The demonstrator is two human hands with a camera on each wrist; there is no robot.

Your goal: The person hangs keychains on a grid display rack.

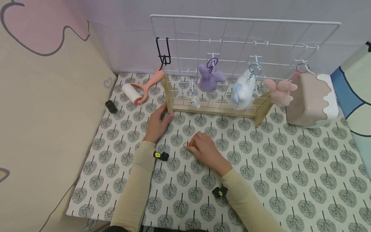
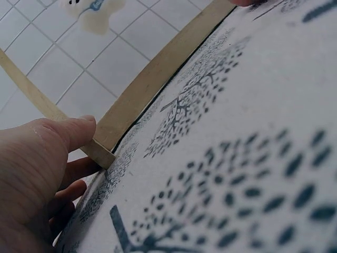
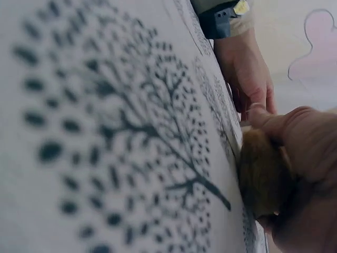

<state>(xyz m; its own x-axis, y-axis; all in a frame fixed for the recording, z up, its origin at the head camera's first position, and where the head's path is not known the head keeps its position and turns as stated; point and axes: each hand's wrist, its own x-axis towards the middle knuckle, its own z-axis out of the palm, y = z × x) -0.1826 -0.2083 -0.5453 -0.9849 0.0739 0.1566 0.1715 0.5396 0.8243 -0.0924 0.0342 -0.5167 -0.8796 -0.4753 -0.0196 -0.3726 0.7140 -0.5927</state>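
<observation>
My left hand (image 1: 157, 124) grips the left wooden foot (image 1: 167, 93) of a white wire grid rack (image 1: 244, 20); in the left wrist view, the thumb lies on one side of the foot and fingers on the other. Low over the table, my right hand (image 1: 207, 149) holds a small keychain with an orange part (image 1: 191, 143) and a metal ring (image 1: 185, 145). The right wrist view shows its fuzzy yellow-brown plush body (image 3: 263, 171) under the fingers, partly hidden. Hooks on the rack carry a purple plush (image 1: 210, 79), a white-and-blue plush (image 1: 243, 90), a pink plush (image 1: 280, 91) and a small white plush (image 1: 194, 100).
A black hook (image 1: 164, 58) hangs on the grid's left side. Behind my left hand lie a lint roller (image 1: 147, 87) and a small black object (image 1: 111, 106). A pink-and-white box (image 1: 313, 100) stands at the right. Tree-patterned cloth (image 1: 272, 190) covers the table.
</observation>
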